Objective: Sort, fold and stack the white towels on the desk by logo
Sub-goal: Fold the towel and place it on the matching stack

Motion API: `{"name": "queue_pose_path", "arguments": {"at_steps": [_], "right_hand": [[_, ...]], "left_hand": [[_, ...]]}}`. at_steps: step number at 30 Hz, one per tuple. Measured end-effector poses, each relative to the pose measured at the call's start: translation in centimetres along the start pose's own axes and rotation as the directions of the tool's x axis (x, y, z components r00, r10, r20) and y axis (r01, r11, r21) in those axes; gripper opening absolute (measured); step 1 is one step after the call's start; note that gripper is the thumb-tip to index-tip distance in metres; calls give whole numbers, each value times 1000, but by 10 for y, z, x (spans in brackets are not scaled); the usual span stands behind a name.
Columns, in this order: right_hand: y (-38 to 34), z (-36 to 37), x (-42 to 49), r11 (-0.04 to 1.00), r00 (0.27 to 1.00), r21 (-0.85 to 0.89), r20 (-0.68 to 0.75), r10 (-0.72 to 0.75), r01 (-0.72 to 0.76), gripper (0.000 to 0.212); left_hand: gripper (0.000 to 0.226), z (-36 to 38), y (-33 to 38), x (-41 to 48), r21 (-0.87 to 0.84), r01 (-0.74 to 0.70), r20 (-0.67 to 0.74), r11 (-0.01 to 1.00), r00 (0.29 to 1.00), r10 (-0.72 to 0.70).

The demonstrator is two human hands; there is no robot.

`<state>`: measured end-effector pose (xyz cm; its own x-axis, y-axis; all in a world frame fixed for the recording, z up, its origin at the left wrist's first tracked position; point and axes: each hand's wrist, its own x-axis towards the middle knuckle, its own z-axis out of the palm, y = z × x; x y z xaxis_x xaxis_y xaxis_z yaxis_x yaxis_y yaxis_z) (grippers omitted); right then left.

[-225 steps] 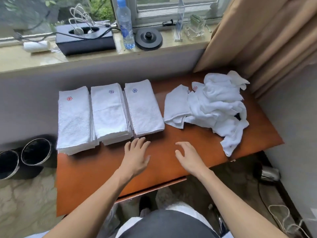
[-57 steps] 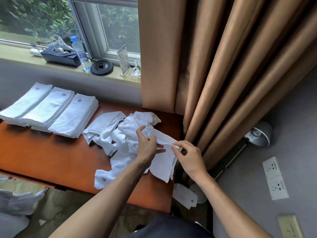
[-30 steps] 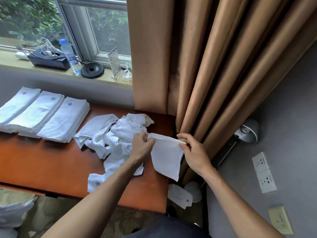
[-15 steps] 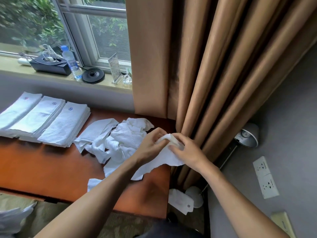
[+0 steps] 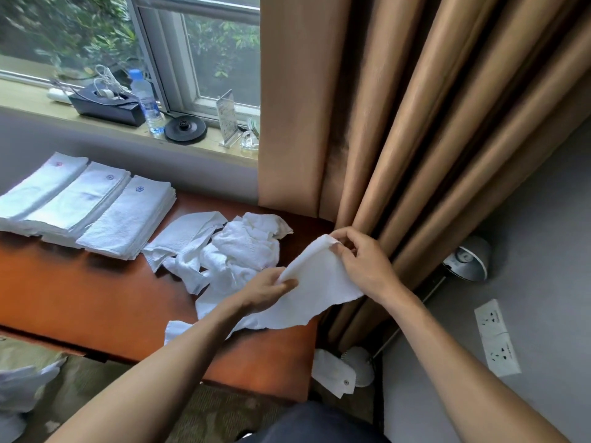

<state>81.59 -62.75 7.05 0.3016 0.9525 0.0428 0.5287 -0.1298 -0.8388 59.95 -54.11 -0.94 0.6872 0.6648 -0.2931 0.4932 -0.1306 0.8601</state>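
I hold one white towel (image 5: 319,282) above the right end of the brown desk (image 5: 96,298). My left hand (image 5: 268,290) grips its lower left edge. My right hand (image 5: 358,260) pinches its upper corner near the curtain. No logo shows on this towel. A loose heap of unfolded white towels (image 5: 236,251) lies on the desk just left of my hands. Three folded stacks stand side by side at the far left: one with a red logo (image 5: 48,183), two with blue logos (image 5: 86,199) (image 5: 128,215).
A tan curtain (image 5: 399,123) hangs right behind the desk's right end. The window sill holds a black box (image 5: 108,105), a water bottle (image 5: 145,102) and a black round base (image 5: 185,131). A towel (image 5: 334,374) lies on the floor by a lamp (image 5: 467,262). More white cloth (image 5: 19,388) lies bottom left.
My hands have drawn apart from the bunched towel, my left hand sliding down along its edge, spreading it open. The camera view has barely shifted.
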Motion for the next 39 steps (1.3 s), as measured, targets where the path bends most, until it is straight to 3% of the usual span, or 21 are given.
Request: {"name": "queue_pose_path", "arguments": {"at_steps": [4,8,13,17,21,24,28,32,36,39], "right_hand": [[19,-20,-8,996,995,-53,-73,72,-76,14],[29,-27,-10,994,995,-84,-71,65,-71,33],[37,-21,-4,957,1000,-289,8,-13,15,24],[47,-16,-1,954,997,-291,68,-47,64,19],[57,-18,3,954,999,-295,32,-39,47,20],[66,-19,5,937,999,-349,43,21,-5,18],[63,0,7,932,996,-360,60,69,-43,19],[45,26,3,992,991,-117,117,58,-44,10],[36,48,-14,969,965,168,222,142,-181,9],[37,53,-22,910,948,344,290,133,-233,26]], "left_hand": [[19,5,6,17,103,-77,-98,992,991,88],[13,6,35,29,271,-222,-86,937,964,254],[15,8,69,38,433,-300,-49,850,934,355],[13,-4,60,37,533,-257,-57,806,940,337],[13,-24,30,30,595,-65,-126,801,977,172],[18,-30,18,28,522,-8,-218,853,965,142],[2,-23,33,32,347,-81,-233,935,958,169],[13,-7,55,40,177,-135,-233,975,957,175],[48,0,67,42,-260,38,-263,965,959,-108],[46,-3,68,43,-503,85,-237,860,944,-231]]}}
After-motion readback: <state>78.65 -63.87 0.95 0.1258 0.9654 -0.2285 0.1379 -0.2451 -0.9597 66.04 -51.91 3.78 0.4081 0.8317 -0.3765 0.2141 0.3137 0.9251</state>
